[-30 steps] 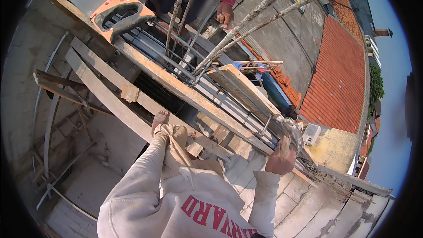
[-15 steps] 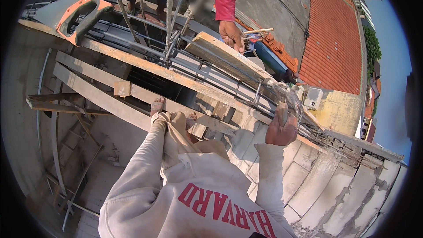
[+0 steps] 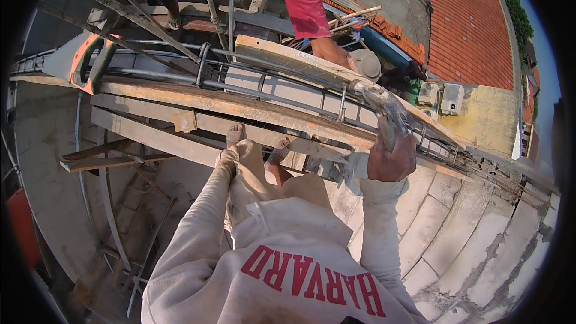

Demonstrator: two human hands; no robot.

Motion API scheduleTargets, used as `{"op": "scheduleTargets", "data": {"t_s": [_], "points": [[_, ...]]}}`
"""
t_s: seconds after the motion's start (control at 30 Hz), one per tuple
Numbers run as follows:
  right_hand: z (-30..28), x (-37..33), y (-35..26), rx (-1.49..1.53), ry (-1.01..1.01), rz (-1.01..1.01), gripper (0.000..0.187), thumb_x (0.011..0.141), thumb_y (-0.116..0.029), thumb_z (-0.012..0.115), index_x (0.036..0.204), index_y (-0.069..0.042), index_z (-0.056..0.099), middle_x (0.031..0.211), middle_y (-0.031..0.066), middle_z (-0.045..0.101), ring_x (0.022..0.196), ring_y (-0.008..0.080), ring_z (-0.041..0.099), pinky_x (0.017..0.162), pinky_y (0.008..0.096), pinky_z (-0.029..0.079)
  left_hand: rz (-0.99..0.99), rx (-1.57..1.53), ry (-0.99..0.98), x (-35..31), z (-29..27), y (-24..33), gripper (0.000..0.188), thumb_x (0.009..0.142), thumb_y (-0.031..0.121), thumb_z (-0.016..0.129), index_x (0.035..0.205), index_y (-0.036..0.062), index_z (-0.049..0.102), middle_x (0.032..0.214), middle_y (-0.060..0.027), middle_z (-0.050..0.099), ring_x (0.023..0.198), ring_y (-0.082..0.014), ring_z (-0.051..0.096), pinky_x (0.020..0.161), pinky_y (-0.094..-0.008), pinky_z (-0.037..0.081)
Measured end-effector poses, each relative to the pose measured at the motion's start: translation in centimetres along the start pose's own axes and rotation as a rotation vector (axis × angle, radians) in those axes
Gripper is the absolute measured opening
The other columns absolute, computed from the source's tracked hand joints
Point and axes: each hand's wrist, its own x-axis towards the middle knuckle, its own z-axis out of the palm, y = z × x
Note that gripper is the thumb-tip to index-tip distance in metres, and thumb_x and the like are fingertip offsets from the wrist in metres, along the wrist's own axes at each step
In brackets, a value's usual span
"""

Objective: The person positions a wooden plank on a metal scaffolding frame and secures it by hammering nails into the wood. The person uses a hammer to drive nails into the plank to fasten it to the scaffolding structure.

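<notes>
Beyond the left sleeve, the left hand's fingers cannot be told. Right hand: fingers closed around a tool, beside the board's right end. Farther, a co-worker's hand is at the board's far edge. Advised: firm grip, board steadied.

Person's right arm pointing forward, elbow bending little, pale sleeve covering forearm up to wrist. Right hand forming fist-like grip, fingers folding inward at forearm's end, wrist lining up roughly with forearm. Left arm slanting forward and inward, cuff lying near left knee; left hand showing too unclearly for reading fingers. Left foot pointing forward, toes showing; right foot resting just beside, slightly closer to body.
</notes>
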Motion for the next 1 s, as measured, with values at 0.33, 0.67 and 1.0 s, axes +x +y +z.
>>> {"op": "scheduleTargets", "data": {"t_s": [0.33, 0.67, 1.0], "points": [[-0.2, -0.3, 0.2, 0.001, 0.075, -0.010, 0.025, 0.069, -0.002, 0.077, 0.094, -0.003, 0.071, 0.090, 0.0108, 0.072, 0.086, 0.0339, 0.067, 0.074, 0.0426, 0.058, -0.088, 0.147, -0.178, -9.8, -11.3, -0.1, 0.041, 0.105, 0.042, 0.050, 0.119, 0.0090, 0.070, 0.104, -0.0158, 0.077, 0.100, -0.0293, 0.075, 0.081, -0.0447, 0.059], [-0.6, -0.9, 0.3, 0.128, 0.117, 0.052, 0.021, 0.073, -0.004, 0.076, 0.093, -0.004, 0.072, 0.094, 0.0122, 0.074, 0.090, 0.0363, 0.069, 0.079, 0.0447, 0.057, -0.078, -0.045, -0.262, -24.9, -23.9, -1.1, 0.042, 0.104, 0.040, 0.052, 0.107, 0.0050, 0.075, 0.096, -0.0176, 0.076, 0.096, -0.0267, 0.074, 0.077, -0.0422, 0.058], [-0.3, -0.9, 1.1, 0.336, 0.235, 0.147, 0.020, 0.090, -0.013, 0.080, 0.105, 0.000, 0.079, 0.097, 0.0192, 0.076, 0.087, 0.0366, 0.072, 0.082, 0.0421, 0.056, 0.766, -1.327, -0.808, -42.6, -36.0, 26.7, 0.024, 0.113, 0.023, 0.052, 0.118, 0.0017, 0.061, 0.089, -0.0003, 0.054, 0.074, -0.0095, 0.045, 0.067, -0.0250, 0.040]]}}
